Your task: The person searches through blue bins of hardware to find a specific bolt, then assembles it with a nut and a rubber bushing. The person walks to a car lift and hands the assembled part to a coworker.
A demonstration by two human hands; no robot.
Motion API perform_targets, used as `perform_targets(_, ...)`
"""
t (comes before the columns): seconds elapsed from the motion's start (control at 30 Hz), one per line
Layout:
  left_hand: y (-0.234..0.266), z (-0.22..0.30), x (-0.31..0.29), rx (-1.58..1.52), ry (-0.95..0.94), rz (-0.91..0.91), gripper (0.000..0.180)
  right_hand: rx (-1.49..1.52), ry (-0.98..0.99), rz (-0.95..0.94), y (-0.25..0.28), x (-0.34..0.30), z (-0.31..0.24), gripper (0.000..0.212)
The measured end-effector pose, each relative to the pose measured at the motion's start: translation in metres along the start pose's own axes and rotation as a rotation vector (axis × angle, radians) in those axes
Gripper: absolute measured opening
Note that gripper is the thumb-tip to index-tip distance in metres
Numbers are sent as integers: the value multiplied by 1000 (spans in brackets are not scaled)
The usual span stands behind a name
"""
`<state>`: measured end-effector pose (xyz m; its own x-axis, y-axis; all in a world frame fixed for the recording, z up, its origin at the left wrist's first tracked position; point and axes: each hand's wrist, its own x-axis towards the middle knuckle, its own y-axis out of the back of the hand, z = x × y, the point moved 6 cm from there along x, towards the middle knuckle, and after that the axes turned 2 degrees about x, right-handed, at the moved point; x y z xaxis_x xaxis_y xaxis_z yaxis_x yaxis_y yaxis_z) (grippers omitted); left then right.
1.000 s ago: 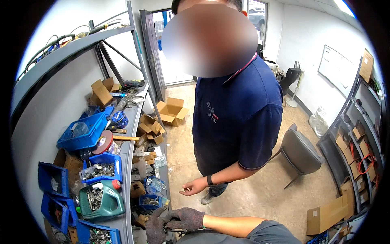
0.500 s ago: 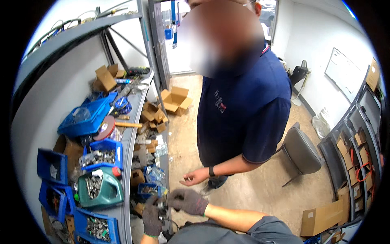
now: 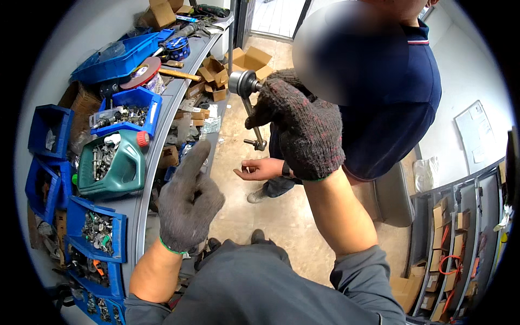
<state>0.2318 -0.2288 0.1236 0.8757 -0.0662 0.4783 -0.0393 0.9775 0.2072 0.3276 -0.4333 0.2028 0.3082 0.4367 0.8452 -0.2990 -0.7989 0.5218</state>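
Note:
In my right hand (image 3: 309,127), raised in a dark knitted glove, is a metal sway bar link (image 3: 241,83). Its round ball-joint end with a dark boot sticks out beyond my fingertips. The thin rod runs down from there to a smaller end with a threaded stud. My fingers hide part of the joint. My left hand (image 3: 189,208), also gloved, is lower and to the left, by the shelf edge. Its index finger stretches upward, and nothing shows in it.
A shelf (image 3: 172,111) on the left carries blue bins (image 3: 97,227) of small metal parts and a cut-open green jug (image 3: 116,170). Facing me stands a person in a navy shirt (image 3: 398,97), one hand (image 3: 262,169) near mine. Cardboard boxes (image 3: 249,59) lie beyond.
My right hand has risen with the sway bar link, bringing it into plain sight. My left hand has come away from the right, with its index finger stretched out. The view has shifted downward.

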Motion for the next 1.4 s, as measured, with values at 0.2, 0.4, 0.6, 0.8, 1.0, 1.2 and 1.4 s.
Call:
perform_targets(0.2, -3, 34, 0, 18, -79, -36, 61, 351, -476, 78, 12, -3, 9, 48)
perform_targets(0.4, -2, -41, -49, -114, 507, 3, 19, 1106, -1066, 153, -1, -27, -20, 20)
perform_targets(0.6, -10, -77, -83, -12, 676, 0, 35, 1086, -1103, -103, -46, -85, -61, 17)
perform_targets(0.8, -11, -72, -91, 161, 516, -276, 37, 1208, -1153, -163, -74, -121, -80, 22)
perform_targets(1.0, -7, -75, -102, 276, 463, -328, 38, 1337, -1235, -219, -84, -128, -93, 25)
perform_targets(1.2, -8, -80, -107, 168, 619, -327, 37, 1388, -1219, -233, -92, -137, -95, 26)
perform_targets(1.4, -7, -75, -103, -204, 682, -154, 39, 1281, -1184, -271, -91, -136, -94, 22)
